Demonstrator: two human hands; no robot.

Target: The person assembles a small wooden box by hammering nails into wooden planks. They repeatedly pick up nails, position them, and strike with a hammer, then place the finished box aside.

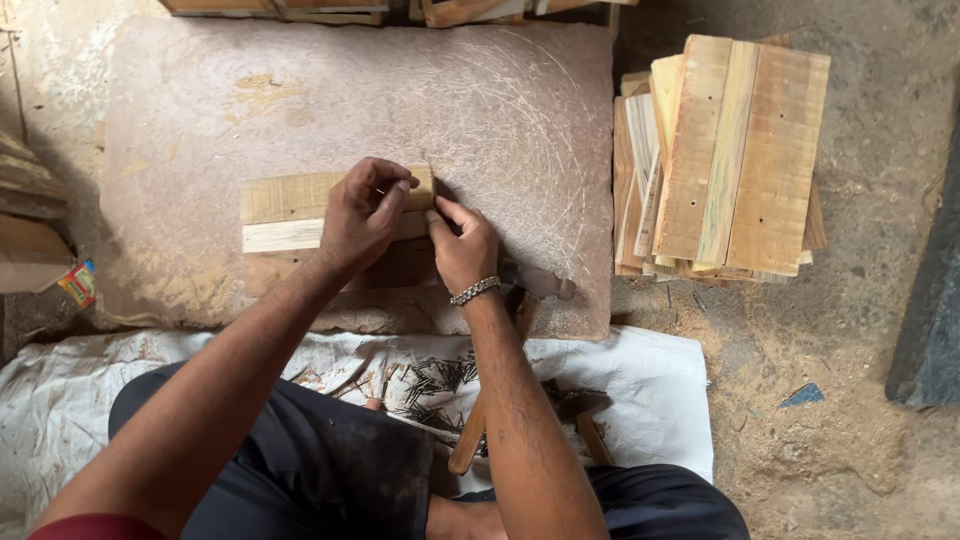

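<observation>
A small panel of wooden slats (285, 215) lies on a scratched stone slab (400, 110). My left hand (362, 215) rests on top of the panel near its right end, fingers curled over the upper slat. My right hand (462, 245), with a metal bracelet on the wrist, touches the panel's right edge with pinched fingertips; whether they hold a nail I cannot tell. A hammer (535, 283) lies on the slab just right of my right wrist, its wooden handle running down toward my lap.
A stack of wooden planks (725, 155) sits on the ground to the right of the slab. A pile of dark nails (435, 385) lies on a white sack (640, 385) over my lap. More wood lies at the left edge and the top.
</observation>
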